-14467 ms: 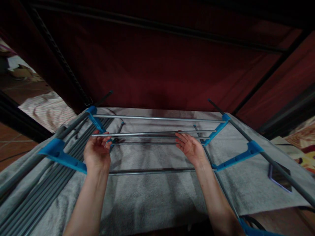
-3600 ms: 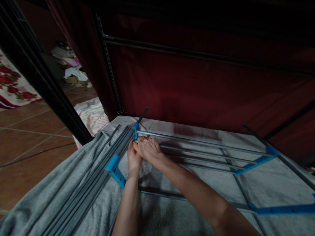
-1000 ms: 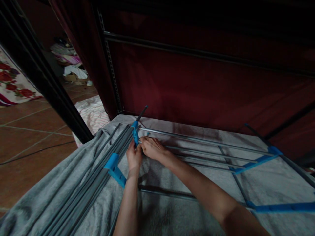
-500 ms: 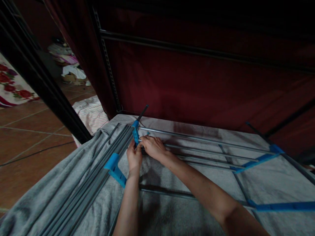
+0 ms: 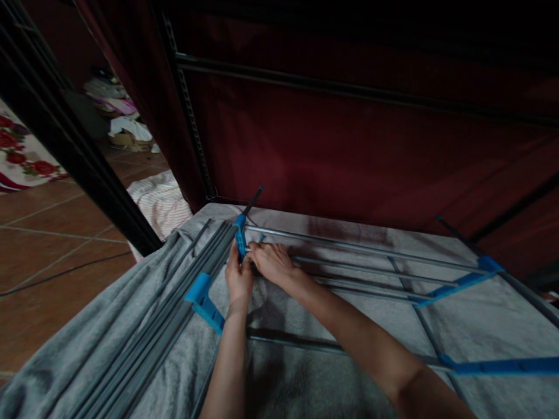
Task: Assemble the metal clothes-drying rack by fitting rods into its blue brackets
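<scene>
My left hand (image 5: 239,278) is closed on a blue plastic bracket (image 5: 240,233) at the far left of a rack of grey metal tubes. Close beside it, my right hand (image 5: 271,260) grips the left end of a metal tube (image 5: 332,264), right at the bracket. The exact joint between tube and bracket is partly hidden by my fingers. Behind my hands, another tube (image 5: 349,239) runs from this bracket to a blue bracket (image 5: 458,284) on the right. A second left bracket (image 5: 204,299) sits nearer, partly covered by my left forearm.
Several loose grey tubes (image 5: 161,326) lie side by side on the grey blanket (image 5: 301,384), left of my arms. Another blue bracket (image 5: 506,366) is at the near right. A black metal post (image 5: 87,139) slants up at left; a dark red curtain (image 5: 349,157) hangs behind.
Almost nothing differs. My fingers have shifted very slightly at the bracket; the tubes and brackets stay where they were.
</scene>
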The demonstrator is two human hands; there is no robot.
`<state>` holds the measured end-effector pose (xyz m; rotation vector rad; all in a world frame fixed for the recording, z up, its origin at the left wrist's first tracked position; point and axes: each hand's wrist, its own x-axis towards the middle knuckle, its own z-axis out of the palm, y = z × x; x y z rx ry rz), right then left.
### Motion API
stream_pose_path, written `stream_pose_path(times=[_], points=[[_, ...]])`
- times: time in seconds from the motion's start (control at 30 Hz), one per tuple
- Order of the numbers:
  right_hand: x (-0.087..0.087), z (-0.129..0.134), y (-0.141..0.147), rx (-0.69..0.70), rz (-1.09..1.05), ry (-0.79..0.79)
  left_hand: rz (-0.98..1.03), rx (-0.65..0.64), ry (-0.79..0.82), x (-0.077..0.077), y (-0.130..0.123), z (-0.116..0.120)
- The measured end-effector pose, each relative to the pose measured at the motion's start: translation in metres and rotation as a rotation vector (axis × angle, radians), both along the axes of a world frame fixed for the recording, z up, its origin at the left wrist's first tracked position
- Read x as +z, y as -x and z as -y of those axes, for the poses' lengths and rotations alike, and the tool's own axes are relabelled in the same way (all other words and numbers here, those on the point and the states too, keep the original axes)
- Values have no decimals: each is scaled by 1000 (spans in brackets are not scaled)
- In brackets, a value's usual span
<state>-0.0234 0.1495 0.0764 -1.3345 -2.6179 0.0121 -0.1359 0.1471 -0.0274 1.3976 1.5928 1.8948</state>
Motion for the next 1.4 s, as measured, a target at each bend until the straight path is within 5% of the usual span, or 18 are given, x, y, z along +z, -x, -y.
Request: stream_pose_path(times=[0.3,0.7,0.93,1.07,1.2,1.4], points=[[-12,3,-13,7,-12,-55,22,21,-15,9,-5,2],[-6,0,-13,-28,-37,20,-19,85,-12,11,-7,2],[-10,16,-14,43,-29,-167,98,-2,-15,5,-7,-4],[3,38,-30,151,-66,-299,175,-43,-30,16,-8,0],[31,38,-48,-27,-139,-377,210,-64,-31,33,-8,8],[43,14,-52,-71,-36,-241,172,-57,-12,37,-5,8]])
